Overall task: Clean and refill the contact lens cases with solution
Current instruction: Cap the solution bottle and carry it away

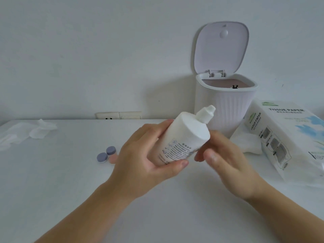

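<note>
A white solution bottle with small printed text is tilted above the table, its capped nozzle pointing up and to the right. My left hand grips its lower body, thumb across the front. My right hand hovers just right of the bottle, blurred, fingers loosely bent and holding nothing. A contact lens case with two grey-purple screw caps and a pink body lies on the table left of my left hand, partly hidden by it.
A small white bin stands open at the back right. A tissue paper pack lies right of it with a loose tissue in front. Crumpled tissue and clear plastic lie at the far left. A wall socket sits behind.
</note>
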Tool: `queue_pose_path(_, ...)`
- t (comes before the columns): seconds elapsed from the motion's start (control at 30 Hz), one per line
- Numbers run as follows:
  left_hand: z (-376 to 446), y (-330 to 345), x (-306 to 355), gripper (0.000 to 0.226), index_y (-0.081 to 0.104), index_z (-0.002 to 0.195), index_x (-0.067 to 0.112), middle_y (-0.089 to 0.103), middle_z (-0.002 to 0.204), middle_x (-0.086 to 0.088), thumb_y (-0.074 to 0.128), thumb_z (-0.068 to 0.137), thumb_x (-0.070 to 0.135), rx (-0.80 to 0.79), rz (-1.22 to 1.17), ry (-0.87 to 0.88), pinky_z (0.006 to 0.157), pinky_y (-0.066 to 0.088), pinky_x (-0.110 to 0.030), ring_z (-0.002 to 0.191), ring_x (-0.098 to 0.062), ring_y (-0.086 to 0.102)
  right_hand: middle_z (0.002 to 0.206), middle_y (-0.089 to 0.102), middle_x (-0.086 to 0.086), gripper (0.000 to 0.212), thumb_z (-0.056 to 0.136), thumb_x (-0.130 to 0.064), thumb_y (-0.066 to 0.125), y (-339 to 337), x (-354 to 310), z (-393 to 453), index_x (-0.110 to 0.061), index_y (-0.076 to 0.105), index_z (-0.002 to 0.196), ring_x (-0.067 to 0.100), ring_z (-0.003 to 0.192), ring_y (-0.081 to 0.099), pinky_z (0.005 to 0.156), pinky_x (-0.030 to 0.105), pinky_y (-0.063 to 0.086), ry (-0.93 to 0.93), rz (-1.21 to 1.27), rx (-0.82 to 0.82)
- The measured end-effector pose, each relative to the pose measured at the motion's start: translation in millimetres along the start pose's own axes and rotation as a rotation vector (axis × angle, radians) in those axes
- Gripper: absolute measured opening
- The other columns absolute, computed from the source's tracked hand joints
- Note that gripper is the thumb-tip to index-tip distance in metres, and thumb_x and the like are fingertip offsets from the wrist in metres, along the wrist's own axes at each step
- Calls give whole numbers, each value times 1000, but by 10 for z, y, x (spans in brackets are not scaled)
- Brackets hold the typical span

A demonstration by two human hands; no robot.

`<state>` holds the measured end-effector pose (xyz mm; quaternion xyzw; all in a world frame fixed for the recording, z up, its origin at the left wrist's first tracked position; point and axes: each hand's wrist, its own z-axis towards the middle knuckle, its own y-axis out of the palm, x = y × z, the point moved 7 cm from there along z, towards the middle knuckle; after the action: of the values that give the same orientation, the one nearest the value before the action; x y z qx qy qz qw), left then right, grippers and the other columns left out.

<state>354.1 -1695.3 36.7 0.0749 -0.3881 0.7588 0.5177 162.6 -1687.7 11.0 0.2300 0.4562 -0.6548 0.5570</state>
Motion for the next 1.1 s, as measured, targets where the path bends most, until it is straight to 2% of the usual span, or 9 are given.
queue_pose_path(0.07,-5,24,-11,68,50,135,48,59,113,30,73,74,64,-40,-14,-59,82,41,-11,110,-3,55,116,69,2,51,88,-44,63,91,22,-16,-15,59,131,26,100,67,86,43,55,38,-34,-109)
queue_pose_path(0.13,-11,94,-30,60,47,130,59,61,116,29,70,75,67,-108,-137,-150,81,48,-20,109,-7,57,128,67,4,63,85,-44,72,128,22,-27,-16,54,139,28,113,65,91,50,54,68,-32,-136)
queue_pose_path(0.23,-35,219,-33,53,56,128,50,69,120,17,74,79,54,-190,-385,-244,87,56,-37,110,-14,66,131,67,1,62,85,-46,76,160,-40,-31,-26,53,139,26,118,65,95,51,54,60,25,-145)
queue_pose_path(0.4,-129,368,-108,55,59,132,35,67,129,4,75,81,46,-285,-577,-381,98,55,-47,120,-18,65,129,69,4,58,83,-35,79,191,-14,-29,-25,56,135,26,117,67,94,62,53,104,88,-148)
queue_pose_path(0.57,-136,253,-196,63,49,143,39,63,124,16,60,85,62,-246,-357,-350,96,53,-40,120,-12,60,124,71,-1,51,80,-30,77,123,39,-7,-28,61,128,23,114,68,94,52,55,129,113,-80)
queue_pose_path(0.7,-174,157,-293,59,51,140,40,64,118,19,56,86,65,-143,-261,-351,87,49,-27,115,-10,61,118,70,-10,54,76,-31,72,54,170,-3,-36,57,127,5,107,67,82,19,53,167,183,-20)
queue_pose_path(0.8,-163,132,-269,52,55,136,39,66,113,15,50,93,67,-116,-167,-277,87,49,-25,111,-15,63,120,69,-5,55,76,-34,68,78,240,-12,-33,57,130,13,111,66,87,25,55,197,216,-21)
queue_pose_path(0.93,-173,105,-338,40,57,131,35,66,106,7,49,98,57,-94,-134,-288,85,49,-44,99,-25,64,109,73,0,47,77,-42,71,97,306,12,-23,64,120,16,98,70,79,23,55,266,243,2)
queue_pose_path(1.1,-119,91,-428,27,58,125,32,65,103,15,53,98,37,-90,-177,-417,85,48,-24,97,-19,66,100,73,-5,47,78,-45,73,99,353,-8,-18,64,114,8,89,68,75,18,51,406,244,41)
